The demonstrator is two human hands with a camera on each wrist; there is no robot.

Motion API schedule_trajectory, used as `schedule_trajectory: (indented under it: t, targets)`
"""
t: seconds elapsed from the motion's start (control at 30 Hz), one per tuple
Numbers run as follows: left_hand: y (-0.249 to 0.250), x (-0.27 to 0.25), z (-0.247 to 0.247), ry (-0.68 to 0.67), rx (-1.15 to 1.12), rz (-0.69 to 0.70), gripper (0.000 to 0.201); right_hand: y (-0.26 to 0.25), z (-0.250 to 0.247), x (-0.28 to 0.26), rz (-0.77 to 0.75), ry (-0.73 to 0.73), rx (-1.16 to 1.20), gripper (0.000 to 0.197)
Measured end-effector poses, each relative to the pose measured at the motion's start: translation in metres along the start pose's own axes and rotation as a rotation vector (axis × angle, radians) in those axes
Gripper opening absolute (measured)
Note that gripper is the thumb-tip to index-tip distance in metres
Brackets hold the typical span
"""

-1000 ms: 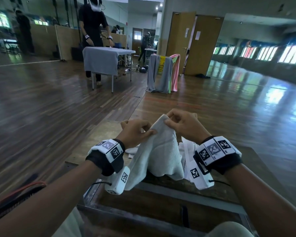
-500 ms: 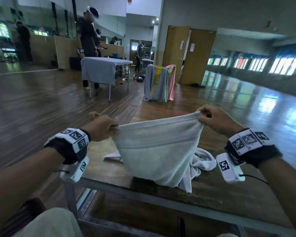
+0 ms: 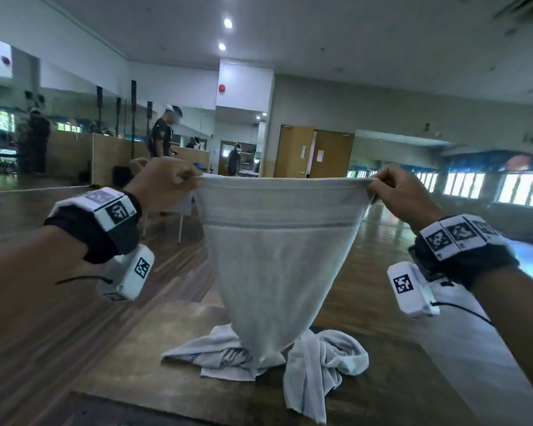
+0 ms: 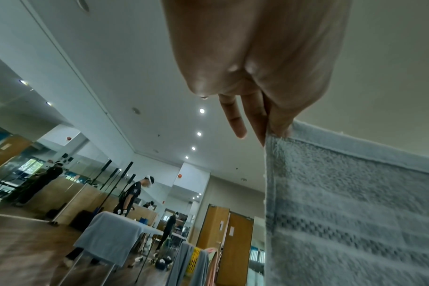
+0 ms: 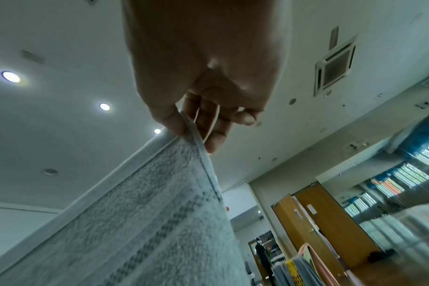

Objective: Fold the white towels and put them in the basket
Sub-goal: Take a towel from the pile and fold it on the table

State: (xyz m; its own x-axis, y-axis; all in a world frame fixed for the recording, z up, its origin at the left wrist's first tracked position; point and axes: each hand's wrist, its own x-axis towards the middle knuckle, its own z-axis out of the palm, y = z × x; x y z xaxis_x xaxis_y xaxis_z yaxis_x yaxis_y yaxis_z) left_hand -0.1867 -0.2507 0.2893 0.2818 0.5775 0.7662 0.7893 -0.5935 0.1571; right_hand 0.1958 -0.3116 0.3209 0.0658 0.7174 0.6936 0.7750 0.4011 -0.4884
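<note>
A white towel (image 3: 277,259) with a woven band near its top hem hangs stretched between both hands above the wooden table (image 3: 142,373). My left hand (image 3: 163,186) pinches its top left corner, and in the left wrist view the thumb and fingers of that hand (image 4: 269,125) clamp the towel (image 4: 355,212) at the hem. My right hand (image 3: 397,192) pinches the top right corner; the right wrist view has that hand (image 5: 196,133) gripping the towel (image 5: 147,222) edge. The towel's bottom narrows and touches a crumpled pile of white towels (image 3: 314,355) on the table.
A yellow basket (image 4: 192,261) draped with grey and pink cloths stands on the floor beyond the table. Further back a person (image 3: 163,133) stands at a table covered with grey cloth (image 4: 110,234). Wooden doors (image 3: 314,153) lie behind.
Both hands have moved apart and risen, lifting the towel from a bunched hold into a taut spread; its lower end now hangs down to the pile.
</note>
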Motion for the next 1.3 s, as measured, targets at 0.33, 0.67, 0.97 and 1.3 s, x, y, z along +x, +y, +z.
schedule_trajectory:
  t: [0.33,0.67,0.97,1.3]
  targets:
    - [0.036,0.059,-0.071,0.128,0.058,0.073,0.024,-0.042,-0.058,0.034,-0.126,0.162,-0.051,0.004]
    - [-0.017,0.070,0.000,-0.043,0.049,-0.032,0.018,0.016,0.004,0.054,-0.068,-0.037,-0.172,0.020]
    - [-0.049,0.081,0.099,0.014,0.045,-0.079,0.018,0.084,0.071,0.080,0.030,-0.045,-0.261,0.003]
    - [-0.087,0.028,0.177,-0.017,-0.013,-0.201,0.013,0.143,0.144,0.052,0.045,-0.093,-0.222,0.013]
